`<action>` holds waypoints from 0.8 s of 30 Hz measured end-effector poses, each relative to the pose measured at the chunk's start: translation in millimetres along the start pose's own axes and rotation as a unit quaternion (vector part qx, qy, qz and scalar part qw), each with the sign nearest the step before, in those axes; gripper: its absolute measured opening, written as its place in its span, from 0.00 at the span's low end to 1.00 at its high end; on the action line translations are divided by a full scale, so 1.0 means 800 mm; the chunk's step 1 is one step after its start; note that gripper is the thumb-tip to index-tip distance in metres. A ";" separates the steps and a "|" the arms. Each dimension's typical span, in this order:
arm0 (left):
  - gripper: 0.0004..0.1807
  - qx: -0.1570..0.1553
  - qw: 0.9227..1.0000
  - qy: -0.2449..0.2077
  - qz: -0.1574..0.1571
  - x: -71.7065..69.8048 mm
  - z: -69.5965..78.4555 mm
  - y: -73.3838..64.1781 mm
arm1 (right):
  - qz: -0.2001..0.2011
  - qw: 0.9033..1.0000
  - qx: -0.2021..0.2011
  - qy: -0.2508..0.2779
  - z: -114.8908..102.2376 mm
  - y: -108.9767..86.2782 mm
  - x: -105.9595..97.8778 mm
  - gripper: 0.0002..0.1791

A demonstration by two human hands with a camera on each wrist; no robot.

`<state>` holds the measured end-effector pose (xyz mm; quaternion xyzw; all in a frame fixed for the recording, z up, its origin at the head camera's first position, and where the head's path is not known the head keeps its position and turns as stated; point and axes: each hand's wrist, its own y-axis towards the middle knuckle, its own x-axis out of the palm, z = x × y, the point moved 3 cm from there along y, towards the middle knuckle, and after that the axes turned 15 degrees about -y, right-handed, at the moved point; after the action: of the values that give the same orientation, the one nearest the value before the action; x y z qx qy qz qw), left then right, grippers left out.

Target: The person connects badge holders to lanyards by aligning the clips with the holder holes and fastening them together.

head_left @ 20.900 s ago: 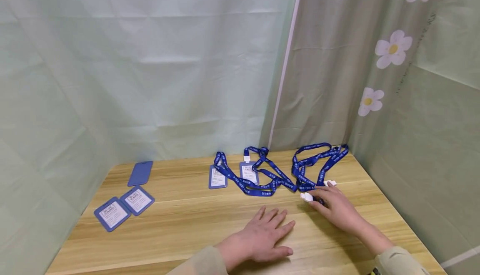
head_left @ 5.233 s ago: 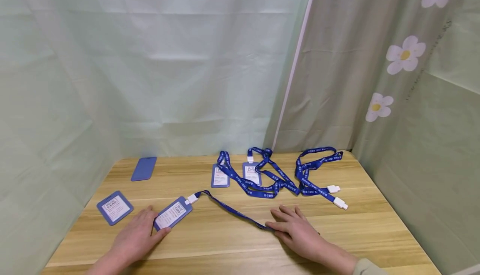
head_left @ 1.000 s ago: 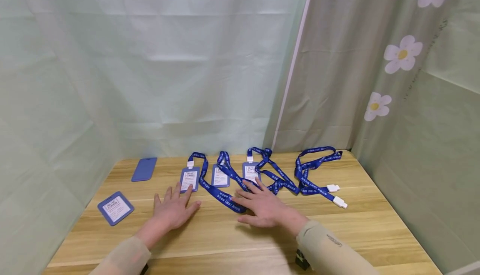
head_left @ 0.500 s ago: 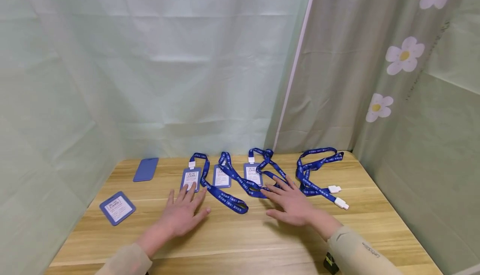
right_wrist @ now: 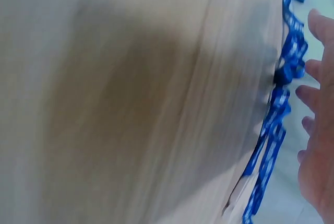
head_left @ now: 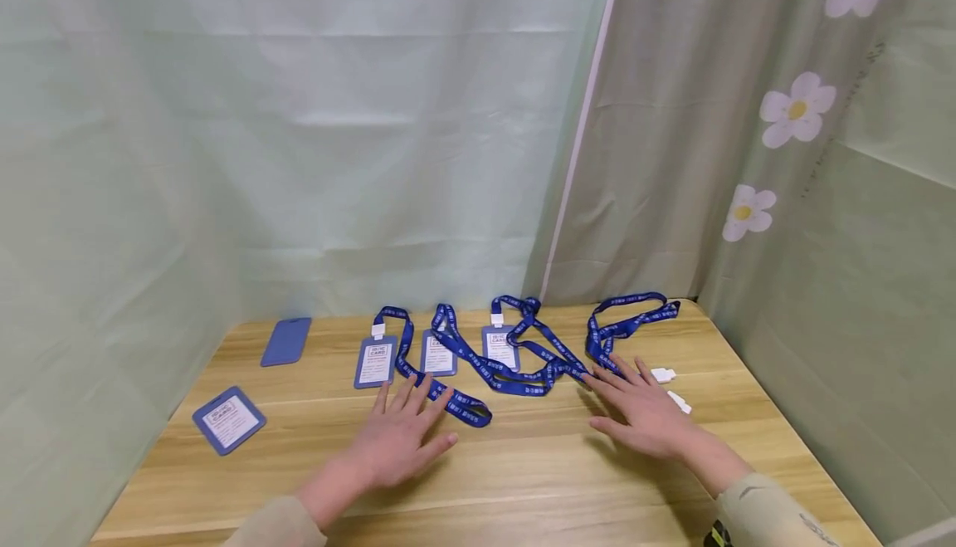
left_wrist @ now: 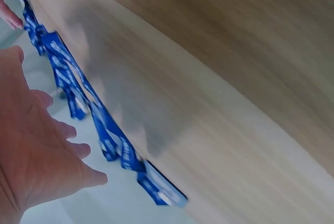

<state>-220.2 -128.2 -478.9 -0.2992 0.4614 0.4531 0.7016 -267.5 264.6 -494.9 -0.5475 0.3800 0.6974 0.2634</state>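
Observation:
In the head view my left hand has its fingers spread above the table, the fingertips overlapping the blue lanyard of the leftmost strung badge holder. My right hand, fingers also spread and holding nothing, partly covers the rightmost lanyard. Two white clips show beyond it, with no badge holder on them. Between the hands lie two more badge holders, a middle one and a right one, with tangled lanyards over them. Both wrist views show spread fingers apart from the table.
On the left of the wooden table lie two badge holders without lanyards: one face up, one showing its plain blue side. Pale curtains close in the table at the back and both sides.
A badge holder from the left, clipped to a lanyard, now lies in the back row. In the last second the right hand moved right, and the left moved right off that badge holder.

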 end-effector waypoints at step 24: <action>0.42 0.117 0.989 -0.013 -0.086 0.044 0.112 0.032 | -0.012 0.991 0.134 -0.009 0.083 -0.069 -0.007 0.40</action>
<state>-203.9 -30.3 -475.6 -0.2479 0.4747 0.3376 0.7741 -260.5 350.8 -495.5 -0.5058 0.4611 0.6416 0.3464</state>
